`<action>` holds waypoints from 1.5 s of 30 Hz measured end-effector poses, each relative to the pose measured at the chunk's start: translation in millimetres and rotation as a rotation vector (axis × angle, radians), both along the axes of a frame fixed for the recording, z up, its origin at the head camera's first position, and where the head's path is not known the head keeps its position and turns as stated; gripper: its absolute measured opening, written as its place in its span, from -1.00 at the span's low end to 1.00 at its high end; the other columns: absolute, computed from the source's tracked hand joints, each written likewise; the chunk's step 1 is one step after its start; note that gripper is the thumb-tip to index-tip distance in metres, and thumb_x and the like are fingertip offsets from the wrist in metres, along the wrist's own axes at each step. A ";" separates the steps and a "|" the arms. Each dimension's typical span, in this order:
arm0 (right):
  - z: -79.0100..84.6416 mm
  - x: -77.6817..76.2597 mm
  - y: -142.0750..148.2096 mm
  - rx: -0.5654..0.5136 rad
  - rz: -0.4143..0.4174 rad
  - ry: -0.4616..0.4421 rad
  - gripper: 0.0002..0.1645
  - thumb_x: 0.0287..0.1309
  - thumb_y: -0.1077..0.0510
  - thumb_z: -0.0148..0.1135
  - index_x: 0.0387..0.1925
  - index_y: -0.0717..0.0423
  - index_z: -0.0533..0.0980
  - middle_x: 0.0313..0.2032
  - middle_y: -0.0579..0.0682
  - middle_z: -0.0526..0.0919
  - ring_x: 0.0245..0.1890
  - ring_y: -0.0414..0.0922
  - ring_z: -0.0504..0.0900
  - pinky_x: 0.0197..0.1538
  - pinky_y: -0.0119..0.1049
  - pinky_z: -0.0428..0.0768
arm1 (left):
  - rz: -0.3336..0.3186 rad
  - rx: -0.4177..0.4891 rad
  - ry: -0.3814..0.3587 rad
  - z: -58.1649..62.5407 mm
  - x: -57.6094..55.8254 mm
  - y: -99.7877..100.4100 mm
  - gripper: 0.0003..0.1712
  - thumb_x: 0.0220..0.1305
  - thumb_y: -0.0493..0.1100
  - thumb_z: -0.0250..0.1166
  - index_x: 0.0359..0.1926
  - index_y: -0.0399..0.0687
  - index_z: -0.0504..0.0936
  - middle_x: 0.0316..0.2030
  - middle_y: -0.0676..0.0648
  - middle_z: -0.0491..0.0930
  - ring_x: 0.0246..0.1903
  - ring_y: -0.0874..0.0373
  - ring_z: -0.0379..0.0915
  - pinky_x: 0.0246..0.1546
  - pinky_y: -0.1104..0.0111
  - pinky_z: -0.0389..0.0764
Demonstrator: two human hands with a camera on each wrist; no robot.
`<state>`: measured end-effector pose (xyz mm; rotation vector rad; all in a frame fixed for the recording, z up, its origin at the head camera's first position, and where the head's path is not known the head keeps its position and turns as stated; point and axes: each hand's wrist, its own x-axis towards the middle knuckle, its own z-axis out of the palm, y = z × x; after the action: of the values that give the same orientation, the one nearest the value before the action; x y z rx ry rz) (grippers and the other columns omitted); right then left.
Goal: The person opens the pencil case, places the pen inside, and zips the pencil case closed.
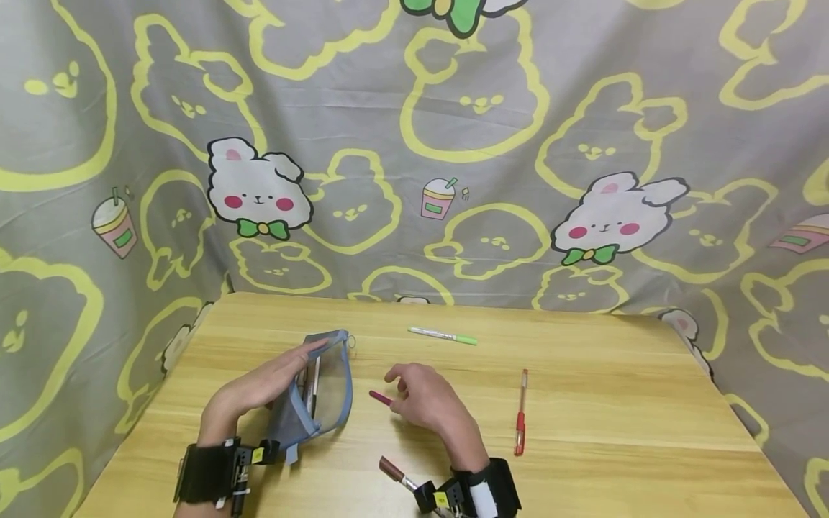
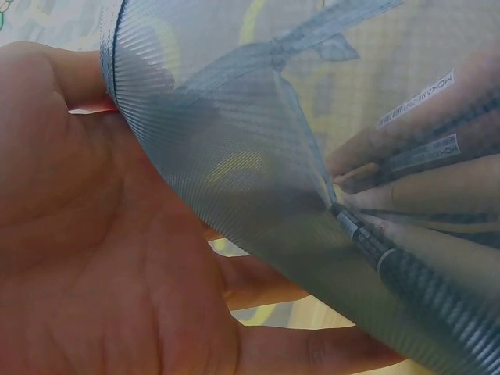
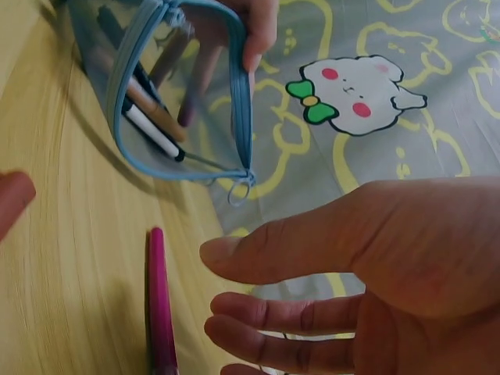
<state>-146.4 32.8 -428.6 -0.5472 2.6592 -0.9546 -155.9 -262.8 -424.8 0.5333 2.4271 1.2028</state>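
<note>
My left hand [image 1: 262, 385] holds a see-through mesh pencil pouch [image 1: 303, 426] with blue edging, its zipped mouth gaping to the right. Inside lie several pens; a white pen with a black end [image 3: 153, 133] shows through the mouth in the right wrist view. In the left wrist view the mesh [image 2: 226, 156] lies between thumb and fingers. Right of the pouch, my right hand [image 1: 427, 396] hovers by a magenta pen [image 3: 160, 305] on the table. Thumb and fingers are apart, with nothing gripped between them. In the head view the hand hides part of that pen.
A brown-capped marker [image 1: 391, 469] lies near the right wrist's strap, partly covered by the wrist camera. Farther back is a green-capped marker [image 1: 443, 335]. A red pen [image 1: 521, 424] lies to the right. Patterned grey cloth [image 1: 363, 108] hangs behind the wooden table [image 1: 602, 403].
</note>
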 end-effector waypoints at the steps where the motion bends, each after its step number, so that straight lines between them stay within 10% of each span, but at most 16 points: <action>1: -0.5 0.0 1.7 0.014 -0.006 0.004 -0.53 0.06 0.33 0.48 0.07 0.17 0.65 -0.17 0.11 0.70 -0.18 0.03 0.65 -0.13 -0.05 0.63 | -0.002 0.001 0.001 -0.1 -0.2 0.0 -0.35 0.71 -0.03 -0.47 0.63 -0.23 -0.03 0.55 -0.50 -0.14 0.51 -0.50 -0.30 0.38 -0.41 -0.08; 45: -16.6 5.6 10.2 0.171 -0.035 0.033 -0.68 -0.07 0.53 0.38 -0.43 0.06 0.56 -0.53 -0.15 0.50 -0.53 -0.18 0.43 -0.47 -0.35 0.44 | -0.023 0.003 0.041 -0.5 0.9 5.2 -0.37 0.72 -0.05 -0.41 0.61 -0.25 0.02 0.54 -0.50 -0.09 0.50 -0.52 -0.27 0.34 -0.44 -0.02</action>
<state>-140.8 43.0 -445.1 -0.4836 2.7543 -0.7234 -154.9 -257.6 -425.3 0.5912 2.4467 1.1970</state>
